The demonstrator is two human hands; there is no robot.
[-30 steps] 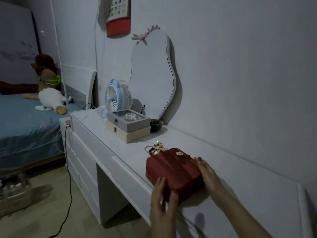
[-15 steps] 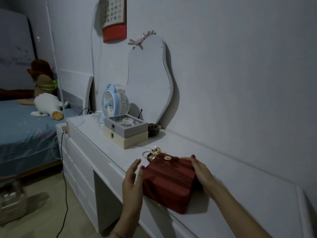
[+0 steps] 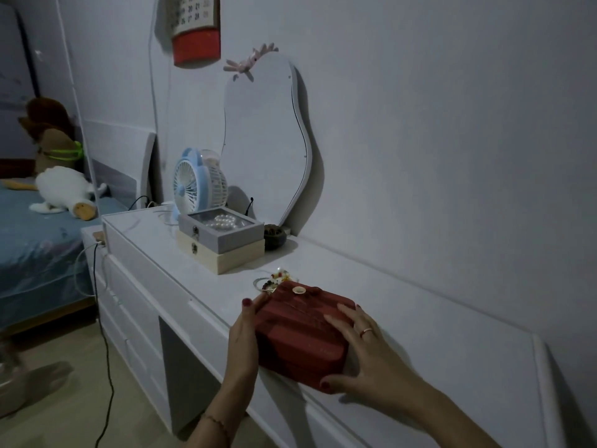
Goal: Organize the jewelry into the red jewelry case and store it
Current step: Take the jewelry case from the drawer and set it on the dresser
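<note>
The red jewelry case (image 3: 297, 331) lies closed on the white dresser (image 3: 436, 337), near its front edge, with a small round clasp on the far side. My left hand (image 3: 244, 341) lies flat against the case's left side, fingers straight. Over the lid's right half my right hand (image 3: 365, 354) is spread, its thumb against the near edge. A small heap of jewelry (image 3: 274, 281), a thin bangle and beaded pieces, sits just behind the case.
Two stacked boxes stand further back, a grey box (image 3: 223, 232) holding pearls on a wooden box (image 3: 226, 258). A blue fan (image 3: 193, 189), a dark bowl (image 3: 274, 234) and a mirror (image 3: 265, 140) are behind them. A bed (image 3: 35, 247) is at left.
The case has been set down flat near the front edge. My right hand shifted from the case's far right side onto its lid. My left hand now lies along the left side.
</note>
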